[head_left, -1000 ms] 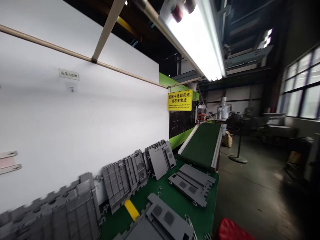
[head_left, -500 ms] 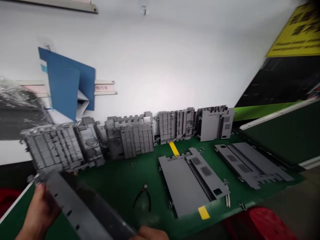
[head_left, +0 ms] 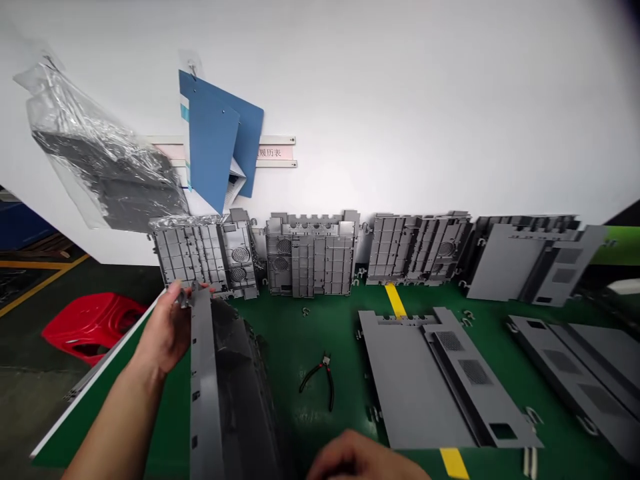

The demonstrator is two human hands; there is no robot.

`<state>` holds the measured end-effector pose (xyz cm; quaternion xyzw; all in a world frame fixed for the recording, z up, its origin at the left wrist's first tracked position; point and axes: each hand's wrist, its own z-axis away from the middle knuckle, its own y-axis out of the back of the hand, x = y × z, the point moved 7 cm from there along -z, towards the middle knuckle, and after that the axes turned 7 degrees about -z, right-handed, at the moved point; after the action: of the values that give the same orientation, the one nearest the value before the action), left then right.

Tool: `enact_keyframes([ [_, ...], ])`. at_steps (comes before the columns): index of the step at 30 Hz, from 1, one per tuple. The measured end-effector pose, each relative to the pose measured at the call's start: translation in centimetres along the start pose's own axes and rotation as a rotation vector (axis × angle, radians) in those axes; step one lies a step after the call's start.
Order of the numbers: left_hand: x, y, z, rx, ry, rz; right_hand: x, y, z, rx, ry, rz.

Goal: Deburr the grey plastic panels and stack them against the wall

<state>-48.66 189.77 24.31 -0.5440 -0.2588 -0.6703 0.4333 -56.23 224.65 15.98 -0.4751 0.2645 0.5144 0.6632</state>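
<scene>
My left hand [head_left: 167, 327] is closed on the upper end of a grey plastic panel [head_left: 207, 387], which stands on edge with a row of small slots along its side. A dark film or bag covers part of its right face. At the bottom edge my right hand [head_left: 365, 460] is curled, its fingertips partly out of frame; what it holds, if anything, is hidden. Between the hands and the wall lie diagonal cutters [head_left: 325, 373] with black handles. To their right a flat grey panel [head_left: 410, 380] rests on the green table.
Several ribbed grey panels [head_left: 315, 260] lean in stacks against the white wall. Another panel [head_left: 570, 360] lies at right. Small hook-shaped plastic scraps [head_left: 306, 311] are scattered about. A blue folder [head_left: 215, 140] and a plastic bag [head_left: 105, 153] hang above. A red stool [head_left: 95, 327] stands left.
The view has swung left, bringing the red stool and plastic bag into sight. The held panel has turned more upright in view, and my right hand appears farther from it.
</scene>
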Motion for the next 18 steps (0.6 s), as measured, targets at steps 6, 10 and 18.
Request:
enact_keyframes([
  [6, 0.5, -0.4, -0.5, -0.053, -0.052, -0.076, 7.6, 12.8, -10.5, 0.82, -0.315, 0.58],
  [10, 0.4, -1.4, -0.6, -0.066, -0.074, -0.091, 8.7, 14.2, -14.9, 0.918, -0.458, 0.672],
  [18, 0.1, -1.8, -1.9, -0.1, -0.112, -0.143, 11.6, 13.5, -13.0, 1.045, -0.512, 0.788],
])
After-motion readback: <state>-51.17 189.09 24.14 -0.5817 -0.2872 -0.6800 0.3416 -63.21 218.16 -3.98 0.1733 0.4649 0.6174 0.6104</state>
